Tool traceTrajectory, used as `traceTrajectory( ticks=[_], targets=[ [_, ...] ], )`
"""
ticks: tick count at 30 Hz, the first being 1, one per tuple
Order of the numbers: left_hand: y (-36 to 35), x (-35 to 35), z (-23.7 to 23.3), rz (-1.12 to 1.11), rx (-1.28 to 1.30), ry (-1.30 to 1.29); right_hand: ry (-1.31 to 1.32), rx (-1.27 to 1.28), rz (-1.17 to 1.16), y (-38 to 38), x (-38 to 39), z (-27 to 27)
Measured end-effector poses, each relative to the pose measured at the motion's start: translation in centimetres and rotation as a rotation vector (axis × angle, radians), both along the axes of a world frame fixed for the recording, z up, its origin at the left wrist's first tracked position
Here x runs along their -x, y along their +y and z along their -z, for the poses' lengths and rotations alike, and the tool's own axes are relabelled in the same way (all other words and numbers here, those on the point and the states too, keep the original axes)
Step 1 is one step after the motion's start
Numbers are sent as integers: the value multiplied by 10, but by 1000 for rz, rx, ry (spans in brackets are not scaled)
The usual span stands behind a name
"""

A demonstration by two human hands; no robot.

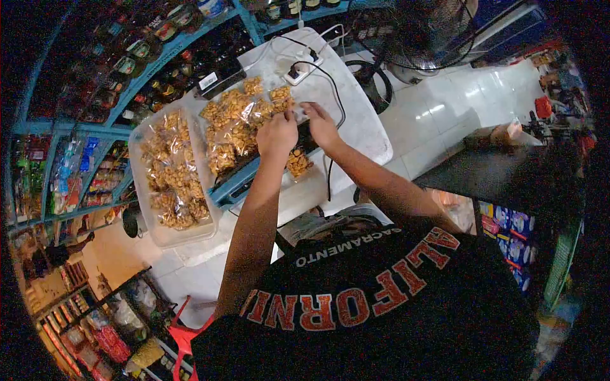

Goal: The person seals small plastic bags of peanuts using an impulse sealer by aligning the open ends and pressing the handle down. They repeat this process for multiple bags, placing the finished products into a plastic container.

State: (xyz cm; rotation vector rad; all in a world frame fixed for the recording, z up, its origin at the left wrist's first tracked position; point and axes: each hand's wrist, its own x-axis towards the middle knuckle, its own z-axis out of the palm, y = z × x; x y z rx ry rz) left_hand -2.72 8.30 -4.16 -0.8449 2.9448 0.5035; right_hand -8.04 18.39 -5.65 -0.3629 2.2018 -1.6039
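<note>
My left hand is closed, its thumb and fingers pinched at the far side of a blue heat sealer. Beside it my right hand is also closed, fingertips pinching. Between them shows the clear top of a plastic bag of brown nut-like snacks, whose filled part hangs at the sealer's near side. My forearms partly cover the sealer. Past my left hand lies a group of filled snack bags on the white table.
A clear plastic tub of filled bags stands at the table's left. A white power strip with black cords lies at the back. Bottle shelves rise behind, a fan stands at back right, and a red chair is at lower left.
</note>
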Motion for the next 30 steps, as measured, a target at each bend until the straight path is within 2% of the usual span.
traceTrajectory(
  ticks=[1,3,4,6,7,9,10,13,22,25,30],
  targets=[
    [3,0,-14,-9,6,2,-22,158,114,11,-7,-3],
    [13,2,-36,-148,-59,-106,-10,285,235,35,-23,-4],
    [12,1,-34,-139,-62,-83,-13,280,232,48,-31,-6],
    [12,1,-32,-144,-54,-82,-248,119,133,72,-45,-10],
    [12,1,-31,-148,-42,-78,-253,118,136,81,-48,-3],
    [11,2,-30,-138,-54,-83,-461,-36,-170,92,-56,10],
    [11,3,-31,-132,-65,-80,-485,76,-232,97,-62,9],
    [12,2,-33,-131,-53,-73,-558,24,-336,95,-65,5],
    [7,2,-23,-113,-57,-69,-288,-112,-328,76,-59,8],
    [10,4,-32,-176,-100,-160,-389,-83,-343,79,-60,12],
    [8,3,-28,-147,-87,-114,-492,-5,-306,80,-63,8]
  ],
)
